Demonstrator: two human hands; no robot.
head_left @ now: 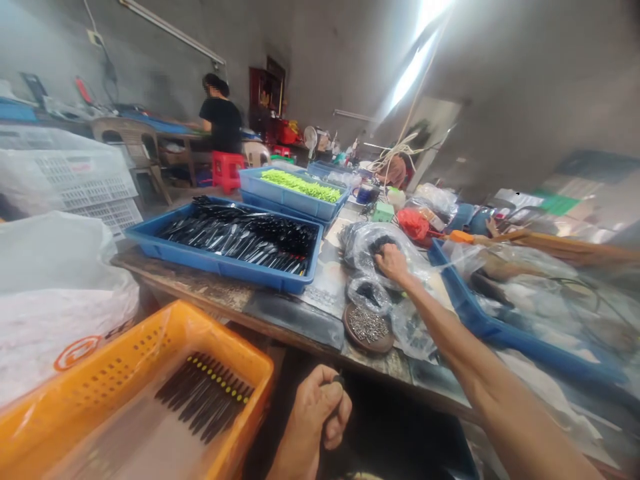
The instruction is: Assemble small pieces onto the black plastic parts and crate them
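Note:
My left hand (320, 415) is closed in a fist in front of the table edge. A small black piece (339, 381) pokes out between its thumb and fingers; the rest of it is hidden in the palm. On the right, my right arm stretches forward over the table. My right hand (393, 263) dips its curled fingers into an open clear plastic bag (357, 250) with dark small parts (383, 242) inside. Its fingertips are partly hidden there. Nearer to me stand a smaller bag of black parts (369, 292) and a round dish (349, 331) of small metal pieces.
A blue tray (220, 267) of black slender pieces sits on the table, with a blue tray (295, 190) of bright green parts behind. At lower left an orange crate (100, 363) holds dark sticks with yellow dots. Right is a blue bin (515, 333) with plastic bags. A person (223, 120) works at the back.

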